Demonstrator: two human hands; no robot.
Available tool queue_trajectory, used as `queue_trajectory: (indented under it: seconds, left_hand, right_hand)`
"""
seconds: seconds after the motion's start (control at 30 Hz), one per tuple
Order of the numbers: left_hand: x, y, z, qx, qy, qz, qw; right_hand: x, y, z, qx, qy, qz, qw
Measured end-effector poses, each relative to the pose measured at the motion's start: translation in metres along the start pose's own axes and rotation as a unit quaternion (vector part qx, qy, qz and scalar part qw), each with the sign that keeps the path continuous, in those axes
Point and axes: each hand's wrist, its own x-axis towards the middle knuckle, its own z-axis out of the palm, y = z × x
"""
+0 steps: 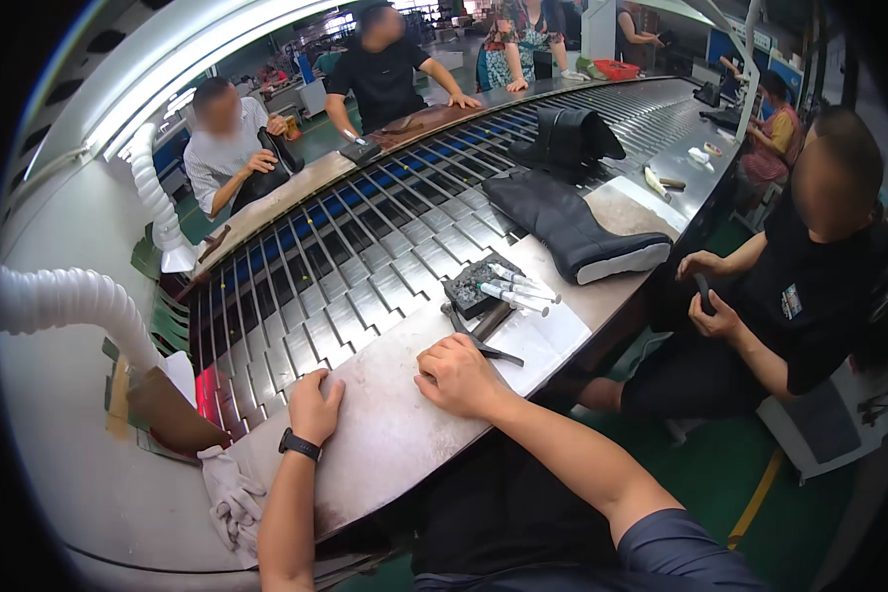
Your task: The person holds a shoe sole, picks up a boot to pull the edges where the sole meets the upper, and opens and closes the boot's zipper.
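Observation:
My left hand point(314, 407), with a black watch on its wrist, rests on the pale work board point(385, 424). Its thumb stands apart from the fingers and nothing shows in it. My right hand point(454, 377) lies on the same board with its fingers curled in loosely; nothing sticks out of it. Just beyond that hand is a dark metal hand tool point(498, 353) with long arms, beside a wooden handle point(492, 322). Several syringes point(519, 295) lie on a black block point(472, 284). Farther right, a tall black boot point(572, 227) with a pale sole lies on its side.
A slatted metal conveyor point(365, 266) runs along the board's far side, carrying another black boot point(562, 138). Pale gloves point(232, 498) hang at the left edge near a white hose point(79, 301). A co-worker point(809, 276) sits close on my right; others stand across the conveyor.

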Motion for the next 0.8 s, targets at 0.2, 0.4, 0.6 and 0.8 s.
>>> queue_trajectory:
  seconds: [0.2,0.4,0.6,0.8]
  left_hand:
    - [-0.0063,0.0006,-0.0005,-0.017,0.046,0.035,0.998]
    - [-0.0096,-0.0026,0.0011,-0.033,0.009,0.024,0.999]
    - [-0.0122,-0.0033,0.0021,-0.025,0.005,0.023,0.999]
    - [-0.0117,-0.0033,-0.0006,-0.023,0.009,0.030,0.999]
  right_hand:
    - [0.0058,-0.0016,-0.0005,0.010,0.021,-0.015,1.000]
    - [0.0056,-0.0055,-0.0039,0.006,0.013,-0.010,1.000]
    - [0.0044,-0.0074,-0.0031,0.011,0.000,0.026,1.000]
    - [0.0041,-0.0064,-0.0036,0.033,0.010,0.011,0.999]
